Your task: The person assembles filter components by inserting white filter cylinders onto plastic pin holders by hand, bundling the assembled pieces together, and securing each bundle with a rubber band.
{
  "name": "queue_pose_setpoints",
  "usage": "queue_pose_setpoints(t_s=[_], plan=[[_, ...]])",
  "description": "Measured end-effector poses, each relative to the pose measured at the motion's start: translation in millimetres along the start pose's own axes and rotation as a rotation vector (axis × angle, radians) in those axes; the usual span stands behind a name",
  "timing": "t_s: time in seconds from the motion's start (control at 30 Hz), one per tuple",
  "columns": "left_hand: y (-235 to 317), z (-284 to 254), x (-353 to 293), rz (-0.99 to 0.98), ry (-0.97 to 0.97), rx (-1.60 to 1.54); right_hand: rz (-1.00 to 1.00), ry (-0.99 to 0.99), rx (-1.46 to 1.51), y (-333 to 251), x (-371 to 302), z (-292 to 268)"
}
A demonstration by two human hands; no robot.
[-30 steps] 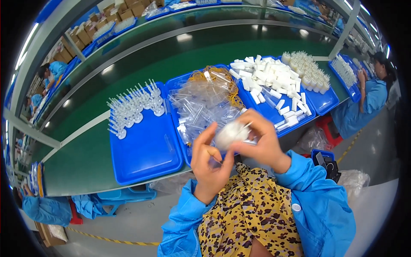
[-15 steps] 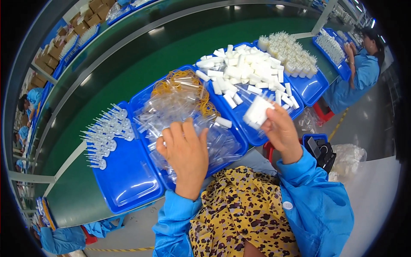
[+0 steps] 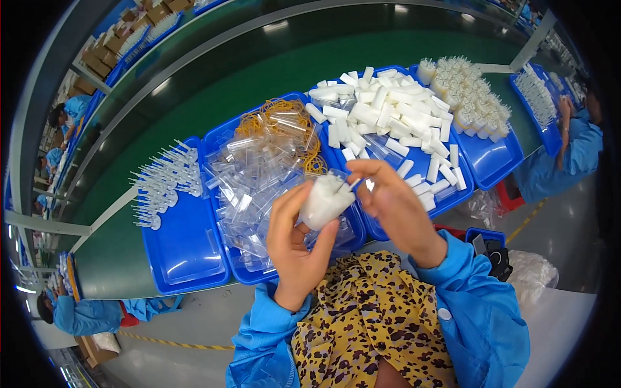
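My left hand (image 3: 299, 240) is closed around a short, thick white bundle (image 3: 325, 202). A few clear, thin pieces show at its upper right end. There my right hand (image 3: 401, 210) reaches in, its fingertips close to that end and partly smeared by motion; I cannot make out whether they grip anything. Beneath the hands lies a blue tray (image 3: 210, 147) heaped with clear plastic tubes (image 3: 249, 178) and yellow-brown rubber bands (image 3: 284, 119). Right of it, another blue tray (image 3: 386, 227) carries a pile of white cylindrical pieces (image 3: 394, 107).
At the left, clear stemmed parts (image 3: 169, 181) stand in a blue tray (image 3: 187, 258). Finished-looking white bundles with clear prongs (image 3: 469, 94) fill a tray at the right. A green conveyor belt (image 3: 213, 77) runs behind. A co-worker in blue (image 3: 563, 155) sits to the right.
The white bundle has passed from my right hand to my left, which has lifted from the clear tubes. My right hand has moved left toward the bundle's end.
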State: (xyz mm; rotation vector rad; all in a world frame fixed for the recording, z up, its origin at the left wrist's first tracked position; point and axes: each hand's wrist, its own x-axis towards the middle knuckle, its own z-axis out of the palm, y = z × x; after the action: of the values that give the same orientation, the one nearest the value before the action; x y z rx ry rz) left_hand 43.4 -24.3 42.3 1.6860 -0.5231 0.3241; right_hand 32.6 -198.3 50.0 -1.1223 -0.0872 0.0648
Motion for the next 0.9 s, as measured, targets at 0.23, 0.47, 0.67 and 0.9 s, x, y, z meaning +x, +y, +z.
queue_pose_setpoints(t_s=[0.23, 0.47, 0.67, 0.9], plan=[[1, -9, -6, -0.537, 0.0, -0.76, -0.057, -0.038, 0.082, -7, 12, -12], [-14, -20, -11, -0.315, 0.066, -0.414, -0.168, -0.061, -0.079, -8, 14, 2], [-11, -29, -10, -0.245, 0.015, -0.257, -0.193, -0.149, -0.214, -8, 19, 6], [-16, -30, -17, -0.147, -0.071, -0.009, -0.356, -0.057, -0.715, -6, 13, -6]])
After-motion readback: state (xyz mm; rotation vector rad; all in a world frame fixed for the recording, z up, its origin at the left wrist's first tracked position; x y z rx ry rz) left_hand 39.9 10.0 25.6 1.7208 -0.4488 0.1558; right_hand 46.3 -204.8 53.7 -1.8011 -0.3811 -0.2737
